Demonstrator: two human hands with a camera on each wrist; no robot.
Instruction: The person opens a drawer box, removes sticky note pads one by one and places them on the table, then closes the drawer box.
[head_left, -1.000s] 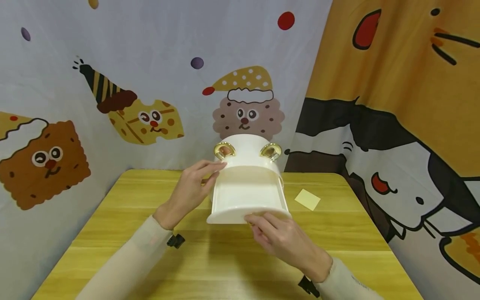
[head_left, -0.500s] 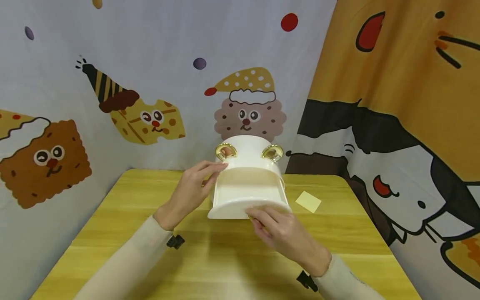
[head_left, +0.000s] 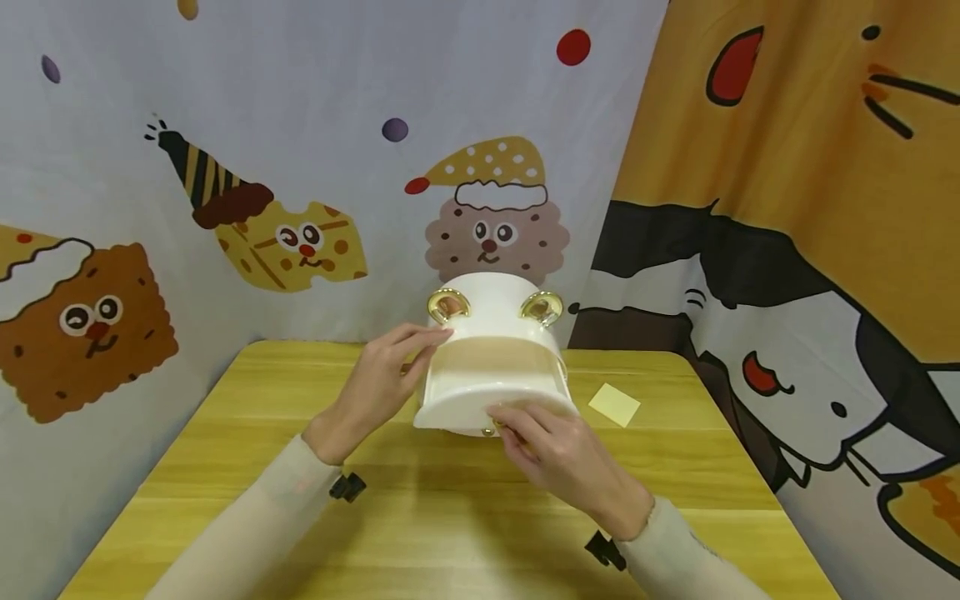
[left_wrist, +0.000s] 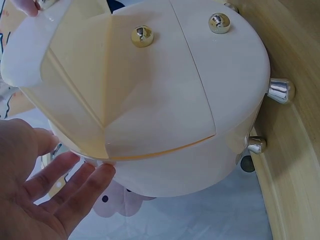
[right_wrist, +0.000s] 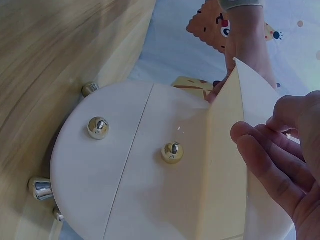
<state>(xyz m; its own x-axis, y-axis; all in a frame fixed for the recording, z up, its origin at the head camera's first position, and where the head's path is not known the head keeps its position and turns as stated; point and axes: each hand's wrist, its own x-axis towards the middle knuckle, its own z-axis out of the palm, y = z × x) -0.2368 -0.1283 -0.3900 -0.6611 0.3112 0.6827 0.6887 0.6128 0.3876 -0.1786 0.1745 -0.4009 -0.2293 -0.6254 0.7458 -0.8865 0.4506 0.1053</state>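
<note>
White rounded plastic cabinet sits on the wood-grain desk, lower drawers flush, just top drawer sticking out, right hand pinching its gold knob, left hand relaxed against the cabinet.

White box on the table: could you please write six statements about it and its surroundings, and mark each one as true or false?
1. The top drawer is partly pulled out. True.
2. The bottom drawer is pulled out too. False: the bottom drawer is shut.
3. The right hand holds the top drawer at its front. True.
4. The yellow paper lies on the table. True.
5. The left hand holds the yellow paper. False: the left hand touches the white box.
6. Four gold ears show. False: two gold ears show.
</note>
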